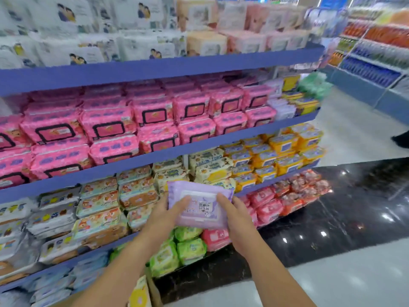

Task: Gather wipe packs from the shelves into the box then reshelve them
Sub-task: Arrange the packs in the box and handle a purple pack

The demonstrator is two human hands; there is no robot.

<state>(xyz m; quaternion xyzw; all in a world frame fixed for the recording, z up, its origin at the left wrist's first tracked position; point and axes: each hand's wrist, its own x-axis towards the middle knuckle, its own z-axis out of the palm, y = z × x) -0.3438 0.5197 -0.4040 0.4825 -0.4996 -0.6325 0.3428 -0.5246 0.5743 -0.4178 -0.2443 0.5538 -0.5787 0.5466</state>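
Head: purple pack held crosswise, label facing camera.

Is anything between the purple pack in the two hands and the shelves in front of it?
Nothing visible does. The left hand and right hand hold the purple pack in open air before the shelves; only stocked packs, such as the cream packs, fill the row behind it.
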